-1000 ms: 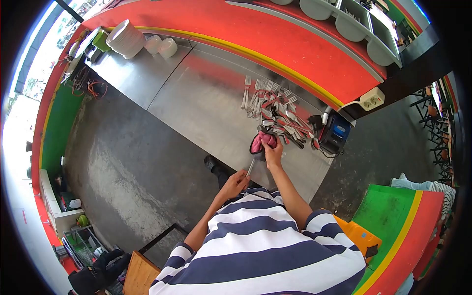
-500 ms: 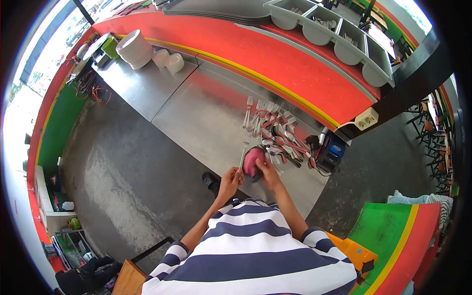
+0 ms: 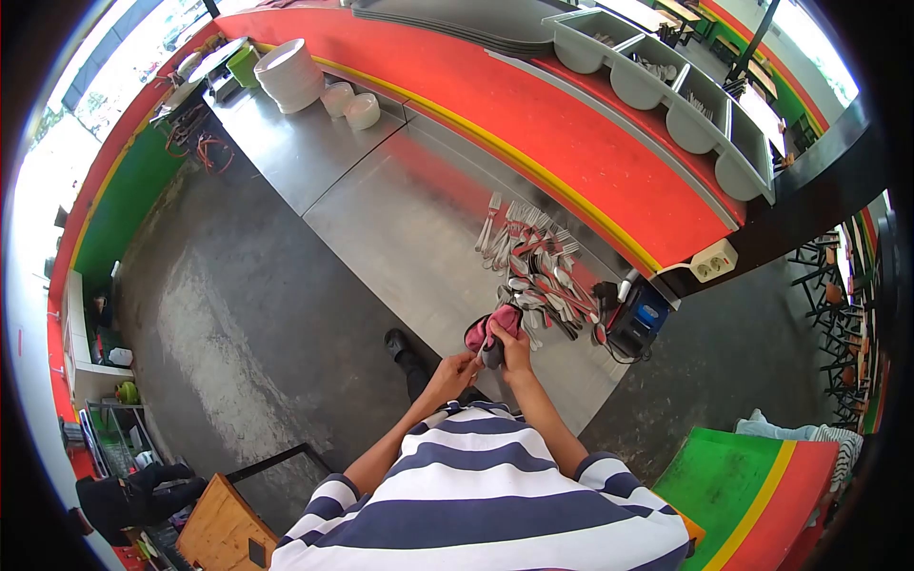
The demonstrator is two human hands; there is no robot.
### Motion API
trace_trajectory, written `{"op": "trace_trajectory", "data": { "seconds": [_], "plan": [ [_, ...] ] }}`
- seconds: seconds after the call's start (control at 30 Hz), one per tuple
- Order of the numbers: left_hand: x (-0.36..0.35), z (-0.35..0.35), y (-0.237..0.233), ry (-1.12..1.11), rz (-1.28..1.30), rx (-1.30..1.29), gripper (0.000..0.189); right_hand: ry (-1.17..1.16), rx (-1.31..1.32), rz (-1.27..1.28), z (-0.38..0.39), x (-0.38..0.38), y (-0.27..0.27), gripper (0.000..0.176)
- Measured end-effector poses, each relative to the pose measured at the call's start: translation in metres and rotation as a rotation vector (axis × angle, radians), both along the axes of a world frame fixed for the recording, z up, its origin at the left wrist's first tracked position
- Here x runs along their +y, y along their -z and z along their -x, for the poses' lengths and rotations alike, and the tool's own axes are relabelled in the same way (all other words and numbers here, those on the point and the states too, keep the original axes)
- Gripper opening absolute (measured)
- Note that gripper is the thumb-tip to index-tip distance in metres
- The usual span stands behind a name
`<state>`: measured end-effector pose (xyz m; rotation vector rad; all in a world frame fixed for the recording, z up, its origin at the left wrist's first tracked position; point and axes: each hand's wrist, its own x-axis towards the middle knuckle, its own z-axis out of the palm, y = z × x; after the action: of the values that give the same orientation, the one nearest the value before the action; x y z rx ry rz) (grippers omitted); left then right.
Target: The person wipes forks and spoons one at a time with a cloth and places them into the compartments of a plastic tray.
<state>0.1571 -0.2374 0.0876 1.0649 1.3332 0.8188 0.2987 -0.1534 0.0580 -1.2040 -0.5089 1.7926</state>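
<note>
My right hand (image 3: 515, 350) is closed around a pink and grey cloth (image 3: 484, 329), held above the near edge of the steel counter (image 3: 381, 219). Just left of it, my left hand (image 3: 455, 374) pinches the handle end of a fork, whose upper part is hidden in the cloth. Beyond my hands lies a loose pile of forks and spoons (image 3: 541, 271) on the counter. A pair of forks (image 3: 489, 221) lies at the pile's left side.
A blue and black device (image 3: 640, 319) with a cable stands right of the pile. White plates (image 3: 288, 76) and small bowls (image 3: 362, 111) stand at the far left. Above the red ledge sits a grey cutlery holder (image 3: 666, 95). A socket box (image 3: 713, 260) is at right.
The fork, earlier upright and bare in my left hand, now has its head inside the cloth. My hands have come closer together and slightly nearer my body.
</note>
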Motion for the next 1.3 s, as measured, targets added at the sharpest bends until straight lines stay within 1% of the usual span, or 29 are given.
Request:
{"op": "trace_trajectory", "data": {
  "seconds": [0.1, 0.2, 0.3, 0.33, 0.43, 0.47, 0.57, 0.6, 0.7, 0.73, 0.83, 0.87, 0.97, 1.07, 1.1, 1.17, 1.27, 1.3],
  "plan": [
    [-0.004, -0.004, -0.005, -0.01, 0.0, -0.006, 0.026, 0.045, -0.019, 0.005, 0.0, 0.003, -0.004, 0.029],
    [-0.004, -0.006, -0.01, -0.011, -0.024, -0.01, 0.028, 0.11, -0.064, -0.066, -0.001, 0.012, -0.004, 0.032],
    [-0.003, -0.005, -0.015, 0.008, -0.01, -0.004, 0.028, 0.175, -0.142, -0.237, -0.002, 0.023, -0.007, 0.035],
    [-0.001, -0.004, -0.017, 0.019, 0.005, 0.0, 0.027, 0.185, -0.227, -0.296, -0.004, 0.025, -0.011, 0.039],
    [0.001, -0.006, -0.019, -0.014, -0.048, 0.009, 0.027, 0.197, -0.322, -0.413, -0.005, 0.033, -0.02, 0.044],
    [0.001, -0.005, -0.019, -0.03, -0.055, 0.009, 0.026, 0.21, -0.347, -0.462, -0.006, 0.035, -0.023, 0.042],
    [0.004, -0.006, -0.023, -0.074, -0.062, -0.013, 0.024, 0.355, -0.094, -0.357, -0.006, 0.039, -0.012, 0.038],
    [0.006, -0.005, -0.022, -0.091, -0.061, -0.033, 0.024, 0.349, 0.14, -0.26, -0.009, 0.041, -0.012, 0.032],
    [0.008, -0.004, -0.015, -0.141, -0.061, -0.094, 0.023, 0.349, 0.375, -0.129, -0.018, 0.036, -0.015, 0.027],
    [0.009, -0.004, -0.016, -0.153, -0.06, -0.101, 0.024, 0.277, 0.39, -0.177, -0.019, 0.032, -0.017, 0.029],
    [0.014, -0.004, -0.017, -0.149, -0.041, -0.104, 0.031, -0.069, 0.329, -0.137, -0.023, 0.013, -0.028, 0.028],
    [0.016, -0.006, -0.017, -0.141, -0.035, -0.105, 0.035, -0.155, 0.244, -0.12, -0.023, 0.005, -0.033, 0.029],
    [0.018, -0.008, -0.008, -0.055, 0.055, -0.181, 0.036, -0.258, 0.111, -0.22, -0.016, -0.012, -0.03, 0.031],
    [0.017, -0.005, 0.002, -0.102, 0.242, -0.533, 0.034, -0.268, 0.094, -0.208, -0.019, -0.011, -0.035, 0.033],
    [0.017, -0.007, 0.003, -0.099, 0.232, -0.557, 0.034, -0.281, 0.085, -0.214, -0.021, -0.01, -0.037, 0.033],
    [0.016, -0.009, 0.004, -0.093, 0.211, -0.606, 0.033, -0.217, 0.087, -0.206, -0.018, -0.01, -0.037, 0.032],
    [0.016, -0.022, -0.009, -0.038, -0.138, 0.066, 0.031, -0.153, 0.053, -0.186, -0.018, -0.006, -0.038, 0.032],
    [0.016, -0.023, -0.014, -0.027, -0.16, 0.12, 0.029, -0.138, 0.035, -0.177, -0.018, -0.004, -0.038, 0.032]
  ]
}}
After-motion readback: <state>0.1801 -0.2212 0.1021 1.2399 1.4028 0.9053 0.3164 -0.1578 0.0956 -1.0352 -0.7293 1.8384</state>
